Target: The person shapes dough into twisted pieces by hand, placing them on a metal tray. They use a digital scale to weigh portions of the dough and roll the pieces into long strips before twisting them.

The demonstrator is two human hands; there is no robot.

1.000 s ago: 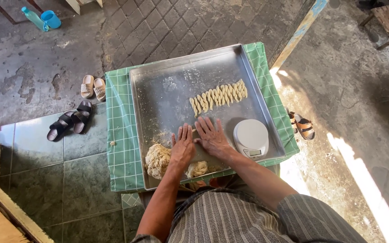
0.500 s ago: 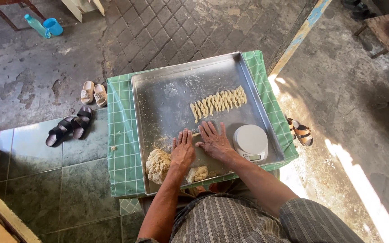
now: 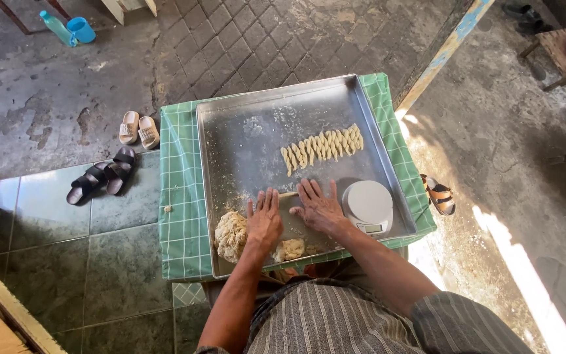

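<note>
Both palms press flat on a thin dough rope (image 3: 288, 195) on the metal tray (image 3: 250, 131). My left hand (image 3: 264, 219) lies over the rope's left part, my right hand (image 3: 319, 208) over its right part, fingers spread. A rough lump of dough (image 3: 230, 235) sits just left of my left wrist, and a smaller piece (image 3: 291, 249) lies between my forearms. A row of several twisted dough sticks (image 3: 322, 147) lies farther up the tray.
A round white kitchen scale (image 3: 367, 204) stands on the tray beside my right hand. The tray rests on a green checked cloth (image 3: 181, 190) over a small table. Sandals (image 3: 103, 177) and slippers (image 3: 137, 128) lie on the floor to the left, one sandal (image 3: 439, 195) to the right.
Both hands have slid a little forward and back over the dough rope, fingers spreading wider. The view has shifted slightly; nothing else moved.
</note>
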